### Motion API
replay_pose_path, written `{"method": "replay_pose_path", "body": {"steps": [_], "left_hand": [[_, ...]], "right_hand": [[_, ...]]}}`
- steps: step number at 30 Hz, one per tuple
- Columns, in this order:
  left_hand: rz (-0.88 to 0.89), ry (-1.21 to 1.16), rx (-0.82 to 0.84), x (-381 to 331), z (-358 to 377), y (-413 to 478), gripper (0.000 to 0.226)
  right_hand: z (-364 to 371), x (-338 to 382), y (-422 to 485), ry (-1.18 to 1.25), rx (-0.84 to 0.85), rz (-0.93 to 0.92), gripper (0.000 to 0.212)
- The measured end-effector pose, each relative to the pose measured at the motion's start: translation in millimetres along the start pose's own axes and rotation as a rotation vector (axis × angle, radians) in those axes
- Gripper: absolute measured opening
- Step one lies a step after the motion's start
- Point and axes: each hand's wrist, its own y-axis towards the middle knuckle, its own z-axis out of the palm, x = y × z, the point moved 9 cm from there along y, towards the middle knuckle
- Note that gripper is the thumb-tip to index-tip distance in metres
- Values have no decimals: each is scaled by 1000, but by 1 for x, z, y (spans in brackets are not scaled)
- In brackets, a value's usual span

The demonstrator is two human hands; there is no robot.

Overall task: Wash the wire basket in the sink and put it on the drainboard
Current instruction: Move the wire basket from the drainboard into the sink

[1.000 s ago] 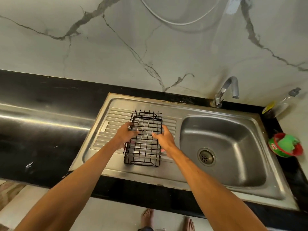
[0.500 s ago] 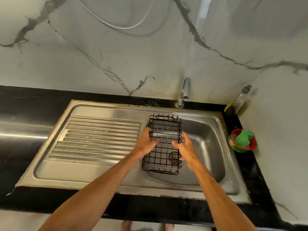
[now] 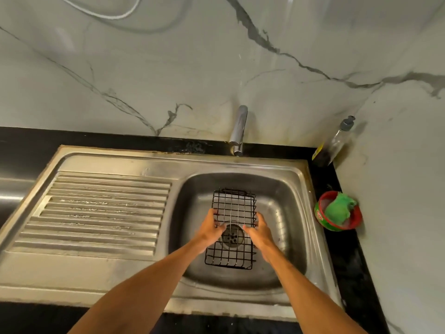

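A: Where is the basket [image 3: 232,225] now?

B: Down in the sink [image 3: 286,213], over the drain [image 3: 232,236], long way running near to far. I cannot tell if it rests on the bottom or hangs just above it.

A: And the hands?

B: The left hand [image 3: 209,231] is closed on the left long side, the right hand [image 3: 259,233] on the right long side — each grip has the fingers curled over the rim wires, thumbs inside.

A: How will it handle?

B: My guess is light and stiff — thin black wire, mostly air, so it should not sag or bend in a two-sided hold. Wet coated wire may be slippery, and thin rods press into the fingers. The rim along the long sides looks like the best place; the looped handles at the near and far ends would serve for a one-handed carry.

A: Water?

B: The tap [image 3: 238,130] stands at the far edge; no stream shows. The drainboard [image 3: 103,213] lies to the left, and the scrubber [image 3: 339,209] sits on the bench at the right.
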Motion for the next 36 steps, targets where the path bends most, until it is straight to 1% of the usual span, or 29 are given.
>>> {"method": "replay_pose_path", "body": {"steps": [4, 8, 12, 14, 15, 16, 17, 19, 20, 23, 26, 29, 31, 33, 36], "left_hand": [[-55, -12, 33, 20, 11, 21, 50], [-112, -11, 48, 34, 14, 25, 58], [-103, 55, 79, 36, 14, 26, 65], [-59, 140, 63, 21, -11, 23, 65], [-50, 211, 46, 19, -16, 26, 63], [-41, 286, 22, 13, -24, 29, 61], [-26, 337, -9, 10, -33, 34, 58], [30, 381, -93, -8, -54, 41, 54], [78, 385, -132, -23, -64, 42, 52], [246, 313, -245, -74, -95, 42, 49], [348, 250, -307, -107, -116, 40, 47], [385, 247, -348, -123, -122, 40, 46], [391, 242, -351, -125, -123, 41, 46], [394, 245, -347, -125, -122, 43, 47], [410, 264, -345, -124, -123, 42, 47]], "right_hand": [[7, -17, 20, -11, 4, 48, 80], [9, -22, 29, -55, -2, 33, 77], [4, -26, 31, -143, -14, 36, 67], [-7, 13, 20, -258, -139, -32, 56], [-15, 27, 19, -310, -213, -66, 54], [-21, 46, 20, -344, -276, -124, 56], [-23, 63, 23, -346, -301, -191, 59], [-21, 100, 28, -255, -288, -310, 66], [-19, 120, 29, -194, -254, -368, 69], [-19, 179, 35, -87, -174, -497, 78], [-12, 209, 49, -154, -148, -522, 78], [-9, 210, 59, -187, -155, -503, 81], [-5, 211, 58, -250, -153, -545, 83], [0, 217, 57, -385, -153, -612, 86], [17, 221, 59, -773, -111, -660, 86]]}}
